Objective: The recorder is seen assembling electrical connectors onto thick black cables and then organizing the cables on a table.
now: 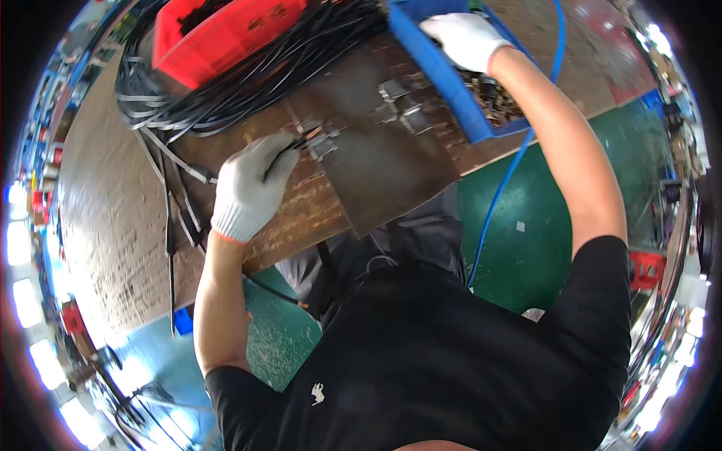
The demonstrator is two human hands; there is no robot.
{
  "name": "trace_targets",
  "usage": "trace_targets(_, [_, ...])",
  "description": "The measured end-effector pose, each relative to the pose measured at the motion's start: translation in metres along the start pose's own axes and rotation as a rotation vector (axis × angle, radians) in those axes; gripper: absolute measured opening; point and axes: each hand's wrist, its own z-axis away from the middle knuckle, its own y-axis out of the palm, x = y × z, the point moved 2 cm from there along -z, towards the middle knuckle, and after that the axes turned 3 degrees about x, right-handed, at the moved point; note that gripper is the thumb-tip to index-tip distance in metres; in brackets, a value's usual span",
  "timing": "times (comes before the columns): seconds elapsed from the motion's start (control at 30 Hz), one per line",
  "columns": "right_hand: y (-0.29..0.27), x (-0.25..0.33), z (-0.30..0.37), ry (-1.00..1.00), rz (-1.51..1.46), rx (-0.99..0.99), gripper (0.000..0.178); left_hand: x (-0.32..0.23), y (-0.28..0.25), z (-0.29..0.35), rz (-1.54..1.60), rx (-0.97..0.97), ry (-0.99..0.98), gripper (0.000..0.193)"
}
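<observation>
My left hand (254, 177), in a white knit glove, is closed round a thin black cable (295, 143). The cable's end pokes out past the fingers, with a copper-coloured tip, beside several small silver metal pieces (323, 145) at the edge of a dark metal plate (383, 150). My right hand (465, 41), gloved alike, is over the far part of a blue bin (468, 113). Small brass-coloured metal parts (492, 98) fill the bin's near end. The right fingers point left across the bin, and their undersides are hidden, so their grip does not show.
A thick coil of black cables (263, 86) lies at the far left of the worn wooden table (105, 218), by a red bin (226, 45). More silver pieces (406, 109) lie near the blue bin. A blue hose (502, 188) hangs past the table's right edge.
</observation>
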Motion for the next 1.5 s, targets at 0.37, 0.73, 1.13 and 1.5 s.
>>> trace_targets(0.37, [0.015, -0.021, -0.004, 0.078, -0.155, -0.15, 0.034, 0.004, -0.002, 0.006, 0.01, -0.019, 0.055, 0.029])
trace_targets(0.73, [-0.041, 0.079, 0.054, 0.064, -2.152, -0.171, 0.02, -0.005, -0.006, 0.003, 0.053, -0.035, 0.064, 0.033])
trace_targets(1.13, [0.014, 0.186, 0.03, 0.078, -2.556, 0.162, 0.025, 0.005, -0.001, 0.006, -0.005, -0.13, 0.156, 0.047])
trace_targets(1.5, [0.005, 0.207, 0.017, 0.179, -2.424, 0.132, 0.024, 0.013, 0.001, 0.011, -0.068, -0.164, 0.182, 0.058])
